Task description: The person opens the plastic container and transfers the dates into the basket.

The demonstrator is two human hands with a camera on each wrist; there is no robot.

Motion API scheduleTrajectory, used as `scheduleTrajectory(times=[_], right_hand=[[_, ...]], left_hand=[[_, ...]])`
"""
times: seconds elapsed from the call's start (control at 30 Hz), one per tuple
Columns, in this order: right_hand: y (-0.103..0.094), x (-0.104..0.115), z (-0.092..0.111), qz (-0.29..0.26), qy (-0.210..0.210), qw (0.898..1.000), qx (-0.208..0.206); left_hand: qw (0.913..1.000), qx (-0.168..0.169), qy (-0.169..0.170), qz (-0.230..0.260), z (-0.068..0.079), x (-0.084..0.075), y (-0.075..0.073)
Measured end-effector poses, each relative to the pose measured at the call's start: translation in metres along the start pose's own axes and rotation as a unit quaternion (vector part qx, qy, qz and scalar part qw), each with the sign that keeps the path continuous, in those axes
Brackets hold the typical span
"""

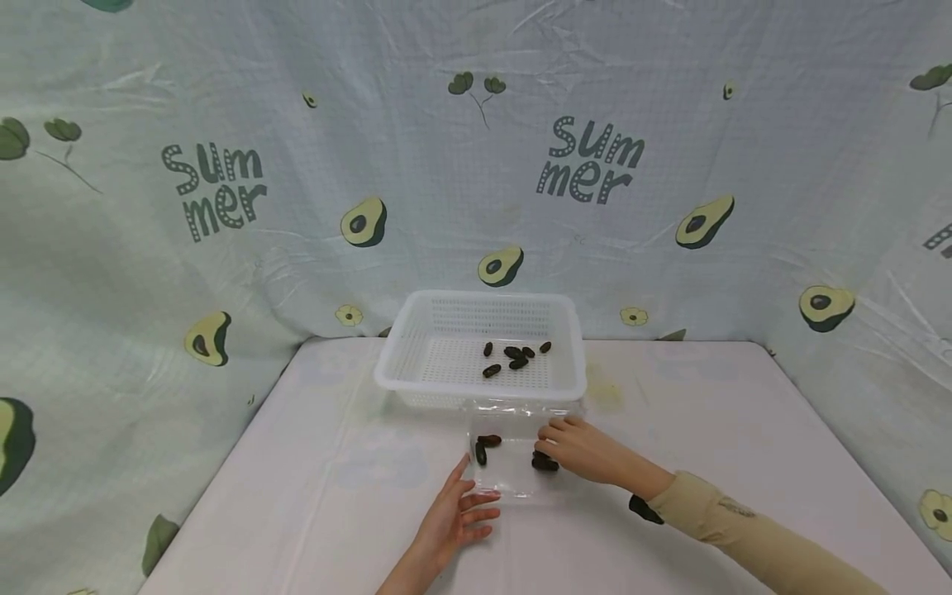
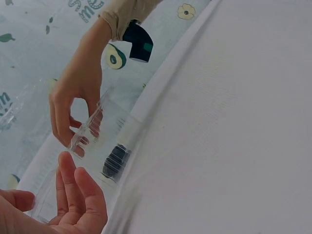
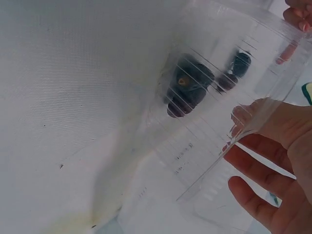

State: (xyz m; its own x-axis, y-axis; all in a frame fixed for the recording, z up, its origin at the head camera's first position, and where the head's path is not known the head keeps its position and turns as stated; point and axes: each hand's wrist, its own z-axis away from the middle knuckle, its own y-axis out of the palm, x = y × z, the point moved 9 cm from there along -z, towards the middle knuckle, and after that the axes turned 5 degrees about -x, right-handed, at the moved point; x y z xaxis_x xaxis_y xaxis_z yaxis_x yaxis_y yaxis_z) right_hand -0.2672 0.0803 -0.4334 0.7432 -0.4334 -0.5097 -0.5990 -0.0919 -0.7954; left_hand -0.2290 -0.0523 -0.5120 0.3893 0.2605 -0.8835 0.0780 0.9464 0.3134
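Note:
A clear plastic box (image 1: 513,483) stands on the table in the head view, with two dark brown dates (image 1: 488,440) at its left and a dark clump of dates (image 1: 545,463) at its right. Over that right side reaches my right hand (image 1: 583,450), its bent fingertips at the box. In the right wrist view some of its fingers (image 3: 253,158) show beside the see-through wall, and nothing is visible between them. My left hand (image 1: 449,516) lies at the near left corner of the box, fingers spread and loosely bent, holding nothing.
Behind the box is a white perforated basket (image 1: 479,387) with several loose dates (image 1: 515,354) in it. A pale cloth covers the table (image 1: 357,496). Patterned sheeting (image 1: 416,165) hangs at the back and both sides. A black device (image 2: 140,43) sits at the right wrist.

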Motion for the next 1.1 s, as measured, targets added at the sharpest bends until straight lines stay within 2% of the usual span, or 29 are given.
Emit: scheduleTrajectory(times=[0.4, 0.67, 1.1], right_hand=[[0.022, 0.000, -0.003, 0.014, -0.001, 0.998, 0.065], [0.039, -0.001, -0.007, -0.011, 0.015, 0.991, 0.135], [0.046, -0.003, -0.015, -0.045, 0.033, 0.992, 0.117]], left_hand=[[1.0000, 0.003, -0.002, -0.001, -0.002, 0.002, 0.001], [1.0000, 0.008, 0.003, -0.004, -0.001, 0.002, 0.000], [0.9999, 0.011, 0.001, -0.009, -0.003, 0.003, -0.001]])
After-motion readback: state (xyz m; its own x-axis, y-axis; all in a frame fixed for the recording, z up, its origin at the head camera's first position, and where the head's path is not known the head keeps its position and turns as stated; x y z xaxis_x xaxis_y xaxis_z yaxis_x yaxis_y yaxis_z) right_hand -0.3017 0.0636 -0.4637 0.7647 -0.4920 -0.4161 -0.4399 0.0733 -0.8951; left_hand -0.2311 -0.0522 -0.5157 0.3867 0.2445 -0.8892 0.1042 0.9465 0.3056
